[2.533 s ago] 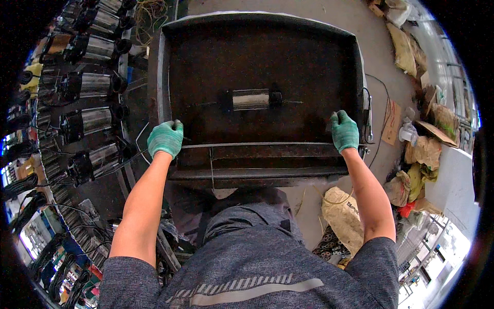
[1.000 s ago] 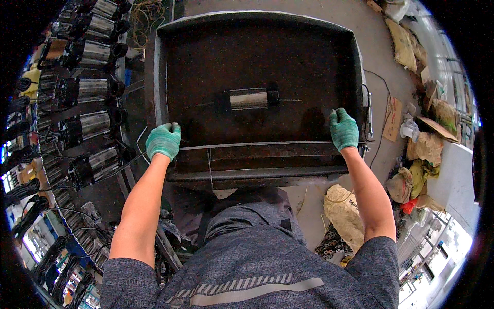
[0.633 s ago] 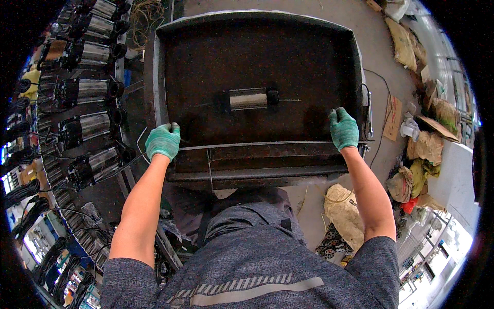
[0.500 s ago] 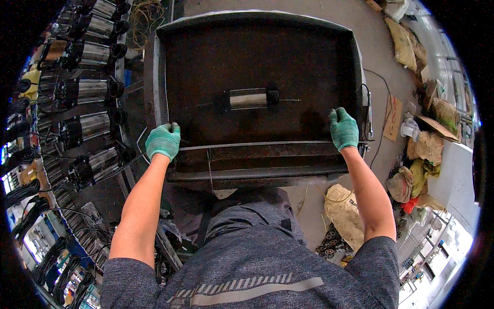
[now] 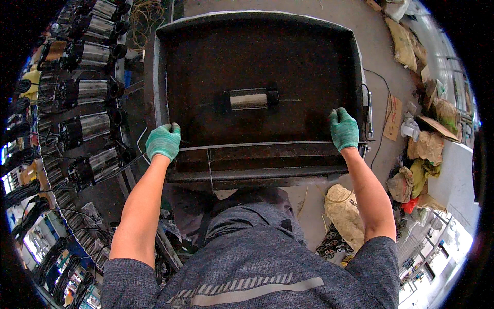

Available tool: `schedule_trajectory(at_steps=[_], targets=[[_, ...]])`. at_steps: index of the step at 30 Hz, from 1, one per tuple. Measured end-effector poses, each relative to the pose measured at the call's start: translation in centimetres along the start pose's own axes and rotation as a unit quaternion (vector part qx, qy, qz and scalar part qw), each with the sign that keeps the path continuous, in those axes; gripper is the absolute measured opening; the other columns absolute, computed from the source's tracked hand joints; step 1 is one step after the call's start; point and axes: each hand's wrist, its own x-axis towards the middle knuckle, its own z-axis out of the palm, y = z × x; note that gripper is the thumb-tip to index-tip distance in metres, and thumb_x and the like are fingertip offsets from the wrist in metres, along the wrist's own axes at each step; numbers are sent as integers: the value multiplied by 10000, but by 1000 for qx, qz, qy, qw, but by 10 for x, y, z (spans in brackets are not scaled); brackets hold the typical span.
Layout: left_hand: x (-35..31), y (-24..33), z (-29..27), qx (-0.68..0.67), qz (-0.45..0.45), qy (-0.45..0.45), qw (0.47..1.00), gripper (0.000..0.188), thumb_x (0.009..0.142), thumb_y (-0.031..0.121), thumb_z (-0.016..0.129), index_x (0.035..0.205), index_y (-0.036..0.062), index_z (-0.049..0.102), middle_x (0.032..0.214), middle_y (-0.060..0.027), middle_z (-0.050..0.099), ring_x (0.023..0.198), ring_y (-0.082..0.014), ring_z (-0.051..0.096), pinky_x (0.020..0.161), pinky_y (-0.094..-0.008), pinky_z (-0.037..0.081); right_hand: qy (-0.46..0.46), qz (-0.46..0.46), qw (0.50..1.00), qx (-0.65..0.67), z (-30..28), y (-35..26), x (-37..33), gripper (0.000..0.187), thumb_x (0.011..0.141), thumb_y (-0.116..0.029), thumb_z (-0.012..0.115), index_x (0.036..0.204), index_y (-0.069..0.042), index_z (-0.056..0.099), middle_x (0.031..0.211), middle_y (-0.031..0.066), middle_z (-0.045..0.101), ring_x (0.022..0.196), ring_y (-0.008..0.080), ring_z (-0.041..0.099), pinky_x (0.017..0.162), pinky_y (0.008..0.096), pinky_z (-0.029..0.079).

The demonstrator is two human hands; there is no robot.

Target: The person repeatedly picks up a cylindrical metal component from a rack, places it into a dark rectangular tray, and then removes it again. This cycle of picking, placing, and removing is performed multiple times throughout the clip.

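A wide dark metal tank (image 5: 260, 148) with raised walls stands in front of me. Inside it, near the middle, lies a cylinder (image 5: 248, 99) like a pump motor, with a shiny metal body, black ends and a thin rod or line to each side. It looks dim, as if under dark liquid; I cannot tell for sure. My left hand (image 5: 163, 141), in a green glove, is closed on the tank's rim at the near left corner. At the near right corner my right hand (image 5: 343, 130), gloved alike, is closed on the rim too. Both hands' fingertips are partly hidden.
Several similar metal cylinders (image 5: 87, 129) with black ends line a rack along the left. A cable (image 5: 387, 98) runs over the floor right of the tank, past a cardboard piece (image 5: 392, 117). Sacks (image 5: 426, 147) are heaped farther right; another sack (image 5: 343, 213) lies beside my right forearm.
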Motion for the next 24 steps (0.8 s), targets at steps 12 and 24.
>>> schedule_trajectory(at_steps=[12, 24], targets=[[0, -1, 2, 2, 1, 8, 1000, 468, 1004, 479, 480, 991, 114, 773, 1033, -214, 725, 988, -423, 681, 857, -506, 542, 11, -14, 999, 41, -4, -3, -3, 313, 996, -379, 582, 933, -79, 646, 880, 217, 692, 858, 467, 651, 697, 533, 505], [-1, -6, 9, -16, 12, 44, 999, 443, 1000, 475, 496, 1001, 122, 765, 1020, -209, 723, 971, -428, 679, 843, -510, 536, 17, -44, 995, 83, -8, -2, -5, 334, 981, -395, 614, 903, -72, 649, 840, 214, 681, 829, 464, 644, 672, 504, 506]])
